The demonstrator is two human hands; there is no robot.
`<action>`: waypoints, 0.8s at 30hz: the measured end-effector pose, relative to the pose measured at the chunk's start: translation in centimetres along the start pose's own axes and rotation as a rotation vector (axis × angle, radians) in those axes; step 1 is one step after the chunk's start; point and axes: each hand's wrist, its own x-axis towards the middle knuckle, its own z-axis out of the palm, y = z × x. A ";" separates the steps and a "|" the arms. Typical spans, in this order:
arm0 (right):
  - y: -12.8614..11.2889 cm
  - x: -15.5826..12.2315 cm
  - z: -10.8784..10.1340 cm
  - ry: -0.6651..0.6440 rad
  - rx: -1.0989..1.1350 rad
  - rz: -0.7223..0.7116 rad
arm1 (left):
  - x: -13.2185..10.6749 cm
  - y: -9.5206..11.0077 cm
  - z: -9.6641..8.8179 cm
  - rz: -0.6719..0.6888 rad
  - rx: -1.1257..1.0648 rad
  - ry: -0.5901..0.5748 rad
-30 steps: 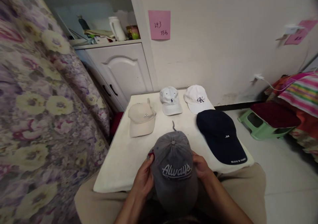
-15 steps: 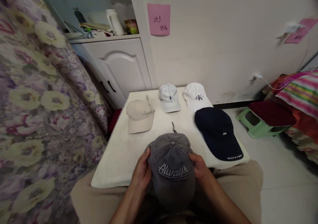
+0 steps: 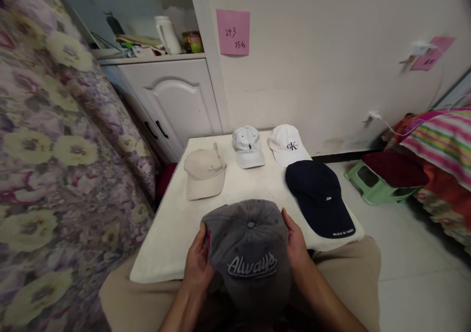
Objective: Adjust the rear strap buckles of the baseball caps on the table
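Observation:
Between my two hands is a grey baseball cap (image 3: 250, 243) with "Always" stitched on its front, its brim pointing down toward my lap. My left hand (image 3: 198, 258) grips the cap's left side, thumb on the outer edge. On the opposite side my right hand (image 3: 296, 243) holds it, with part of the fingers hidden. Beyond it on the cloth-covered table (image 3: 165, 243) lie a beige cap (image 3: 204, 172), a pale blue-white cap (image 3: 248, 148), a white cap with a CK logo (image 3: 289, 145) and a navy cap (image 3: 318, 194) at the right edge.
A floral curtain (image 3: 62, 175) hangs at the left. Behind the table are a white cabinet (image 3: 176, 96) and a wall with a pink note (image 3: 233, 32). A green stool with a red top (image 3: 393, 170) stands on the floor at the right, beside a striped cloth (image 3: 441, 130).
The grey cap now looks wider, stretched toward the left, as my left hand has moved left and outward. The cap's strap beyond it is no longer visible. The view has shifted slightly.

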 end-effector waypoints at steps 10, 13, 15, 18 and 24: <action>-5.4 -1.7 1.5 -0.080 0.076 -0.222 | -2.5 2.8 3.5 0.126 0.143 0.003; -8.4 -1.9 4.1 -0.154 -0.070 -0.302 | -2.1 4.1 6.3 0.184 0.273 -0.161; -10.1 -1.7 5.1 -0.142 -0.150 -0.420 | -1.4 5.0 7.8 0.244 0.338 -0.243; -11.4 -1.3 4.6 -0.174 -0.262 -0.525 | -0.3 5.9 8.7 0.300 0.415 -0.307; -9.2 -1.8 -0.9 -0.297 -0.619 -0.348 | -0.3 5.1 5.3 0.107 0.731 -0.334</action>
